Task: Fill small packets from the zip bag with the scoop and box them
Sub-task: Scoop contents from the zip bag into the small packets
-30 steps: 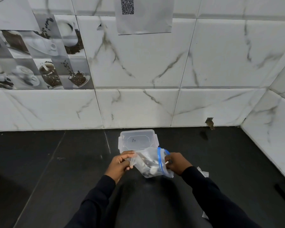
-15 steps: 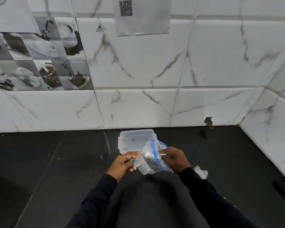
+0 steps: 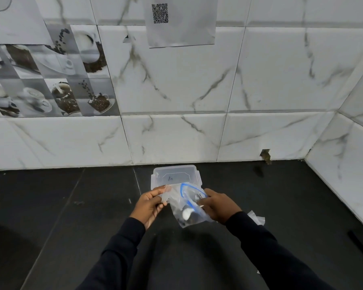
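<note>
A clear zip bag (image 3: 187, 212) with a blue zip rim hangs between my hands above the dark counter. Dark contents and a white scoop-like piece (image 3: 186, 213) lie inside it. My left hand (image 3: 150, 205) pinches a small clear packet (image 3: 165, 192) at the bag's left edge. My right hand (image 3: 217, 207) grips the bag at its blue rim; a thin white handle shows at its fingers. Just behind the bag stands a clear plastic box (image 3: 175, 175) with its lid on, close to the wall.
The black counter (image 3: 71, 216) ends at a white marble-tiled wall behind and on the right. Loose clear packets (image 3: 257, 219) lie by my right sleeve. A dark object (image 3: 360, 241) lies at the far right edge.
The zip bag has tilted, its closed end swinging down and its blue rim opening wider toward the box. My left hand has shifted slightly up along the packet.
</note>
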`<action>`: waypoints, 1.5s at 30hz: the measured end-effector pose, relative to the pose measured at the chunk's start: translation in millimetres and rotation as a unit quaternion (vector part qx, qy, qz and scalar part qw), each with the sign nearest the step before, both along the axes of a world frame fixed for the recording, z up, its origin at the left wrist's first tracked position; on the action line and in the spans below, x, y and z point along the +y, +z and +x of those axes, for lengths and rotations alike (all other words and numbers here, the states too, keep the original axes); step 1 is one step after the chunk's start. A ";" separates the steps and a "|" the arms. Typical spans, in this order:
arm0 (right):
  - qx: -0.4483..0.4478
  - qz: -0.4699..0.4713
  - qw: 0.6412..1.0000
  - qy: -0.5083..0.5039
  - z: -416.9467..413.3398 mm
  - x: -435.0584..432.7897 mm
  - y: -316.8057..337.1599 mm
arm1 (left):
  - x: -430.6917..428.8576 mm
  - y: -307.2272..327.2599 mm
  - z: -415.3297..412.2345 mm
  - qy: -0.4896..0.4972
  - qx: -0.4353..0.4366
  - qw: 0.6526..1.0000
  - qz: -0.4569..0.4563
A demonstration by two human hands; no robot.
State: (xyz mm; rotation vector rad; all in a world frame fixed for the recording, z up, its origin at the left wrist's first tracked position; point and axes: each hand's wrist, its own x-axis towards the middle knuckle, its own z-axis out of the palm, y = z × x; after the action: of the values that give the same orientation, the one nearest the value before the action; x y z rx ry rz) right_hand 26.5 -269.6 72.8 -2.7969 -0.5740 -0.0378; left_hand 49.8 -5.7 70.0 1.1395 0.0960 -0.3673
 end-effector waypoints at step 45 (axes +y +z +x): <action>0.221 0.273 0.917 -0.188 -5.0 -14.0 -5.8 | -8.3 -58.5 -53.5 -0.157 0.100 0.980 0.074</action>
State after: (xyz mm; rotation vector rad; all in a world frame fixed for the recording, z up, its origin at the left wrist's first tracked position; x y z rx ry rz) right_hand 21.6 -283.7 66.9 -2.2147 0.0879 0.3005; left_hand -3.7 -14.0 11.5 1.2661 0.1217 -0.7668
